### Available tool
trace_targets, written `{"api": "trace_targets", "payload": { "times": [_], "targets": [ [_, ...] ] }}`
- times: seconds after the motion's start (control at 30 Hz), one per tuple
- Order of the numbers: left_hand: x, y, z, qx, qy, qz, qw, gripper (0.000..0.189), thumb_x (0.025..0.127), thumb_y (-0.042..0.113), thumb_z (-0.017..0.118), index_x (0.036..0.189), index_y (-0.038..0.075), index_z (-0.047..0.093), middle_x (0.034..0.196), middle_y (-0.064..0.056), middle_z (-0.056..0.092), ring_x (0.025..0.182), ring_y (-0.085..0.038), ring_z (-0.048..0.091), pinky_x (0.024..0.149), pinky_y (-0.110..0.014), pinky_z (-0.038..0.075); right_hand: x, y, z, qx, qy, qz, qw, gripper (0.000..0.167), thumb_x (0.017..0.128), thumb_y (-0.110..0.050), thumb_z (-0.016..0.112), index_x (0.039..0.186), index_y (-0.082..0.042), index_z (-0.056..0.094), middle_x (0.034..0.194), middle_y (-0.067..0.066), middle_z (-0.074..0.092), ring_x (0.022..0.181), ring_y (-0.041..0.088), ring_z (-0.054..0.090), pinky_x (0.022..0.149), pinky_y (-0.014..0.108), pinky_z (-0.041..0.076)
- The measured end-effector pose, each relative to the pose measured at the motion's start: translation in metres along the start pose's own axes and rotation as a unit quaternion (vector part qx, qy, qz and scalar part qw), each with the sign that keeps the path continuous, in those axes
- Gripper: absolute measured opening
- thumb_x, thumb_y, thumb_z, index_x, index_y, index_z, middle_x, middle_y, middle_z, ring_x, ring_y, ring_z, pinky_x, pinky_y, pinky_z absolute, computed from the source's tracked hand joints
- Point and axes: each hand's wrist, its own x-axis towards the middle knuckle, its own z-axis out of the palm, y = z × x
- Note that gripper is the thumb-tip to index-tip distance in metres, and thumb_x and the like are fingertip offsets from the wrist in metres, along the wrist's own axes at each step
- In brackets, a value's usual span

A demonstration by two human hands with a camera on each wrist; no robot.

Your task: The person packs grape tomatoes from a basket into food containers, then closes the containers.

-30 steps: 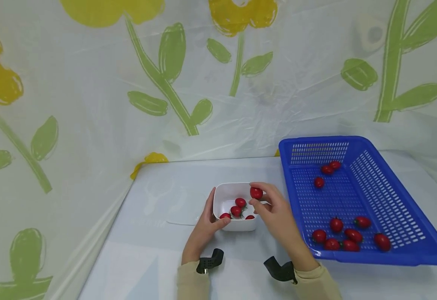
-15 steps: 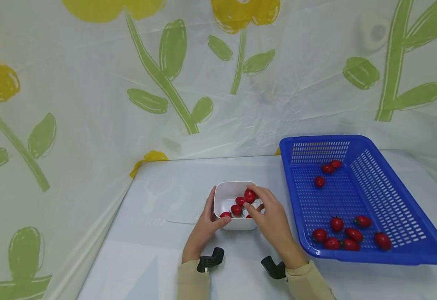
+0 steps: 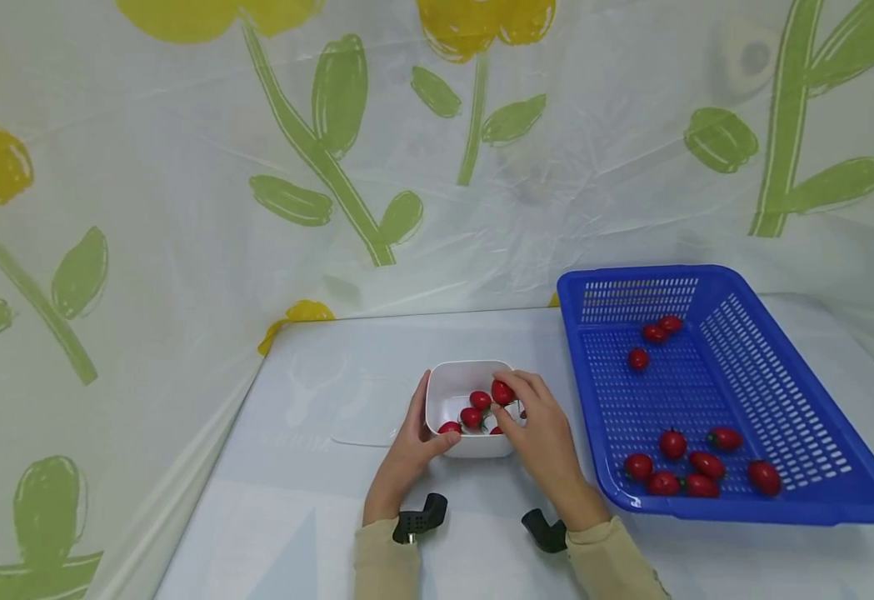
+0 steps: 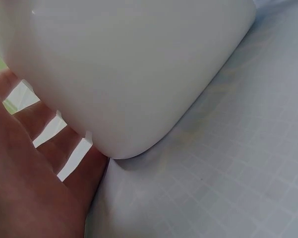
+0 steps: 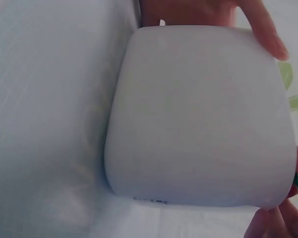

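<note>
a: what is furthest left?
b: a pale curtain (image 3: 174,208) printed with yellow flowers and green leaves, hanging beside and behind a white-covered table (image 3: 317,500).
a: then the hands?
b: first the left hand (image 3: 407,450). it grips a white square bowl (image 3: 479,447) by its left side, fingers along the wall, thumb at the near rim. the bowl rests on the table, between both hands.
a: anything in it?
b: a few red cherry tomatoes (image 3: 471,417), the nearest close to the left thumb and partly hidden by the front wall.
a: next?
b: the right hand (image 3: 549,442), at the bowl's right edge, pinching a single red tomato (image 3: 502,392) between thumb and fingers, over the bowl's right part. i can't tell whether it touches the others.
a: and furthest right?
b: a blue perforated basket (image 3: 695,392), near the right hand, holding ten more tomatoes (image 3: 672,444): three towards the back, seven towards the front.
</note>
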Motion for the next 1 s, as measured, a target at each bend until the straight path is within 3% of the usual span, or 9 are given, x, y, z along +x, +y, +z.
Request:
{"api": "trace_targets", "payload": {
  "times": [0.13, 0.3, 1.0],
  "targets": [
    [0.0003, 0.001, 0.0, -0.004, -0.003, 0.003, 1.0, 0.087, 0.079, 0.025, 0.065, 0.144, 0.026, 0.007, 0.147, 0.0, 0.015, 0.129, -0.029, 0.025, 0.098, -0.044, 0.031, -0.0007, 0.0025, 0.0028, -0.026, -0.014, -0.007, 0.9995, 0.057, 0.073, -0.012, 0.073, 0.125, -0.016, 0.051, 0.115, 0.004, 0.053, 0.1, 0.017, 0.049, 0.073, 0.033, 0.05],
    [0.001, 0.0013, 0.0003, -0.003, -0.002, 0.0, 1.0, 0.086, 0.08, 0.024, 0.065, 0.144, 0.027, 0.007, 0.147, -0.001, 0.015, 0.129, -0.029, 0.024, 0.098, -0.045, 0.03, -0.0012, 0.0069, 0.004, -0.047, -0.004, -0.013, 0.9988, 0.05, 0.073, -0.016, 0.074, 0.119, -0.014, 0.055, 0.113, 0.004, 0.055, 0.105, 0.018, 0.041, 0.08, 0.037, 0.047],
    [0.0021, -0.0019, -0.0005, -0.01, -0.006, 0.006, 0.9999, 0.087, 0.079, 0.024, 0.066, 0.144, 0.028, 0.007, 0.146, 0.0, 0.015, 0.128, -0.03, 0.025, 0.097, -0.045, 0.031, -0.0011, 0.0079, 0.003, -0.038, -0.046, 0.023, 0.998, 0.053, 0.076, -0.023, 0.071, 0.124, -0.016, 0.052, 0.117, 0.005, 0.054, 0.111, 0.021, 0.038, 0.085, 0.043, 0.044]
  ]
}}
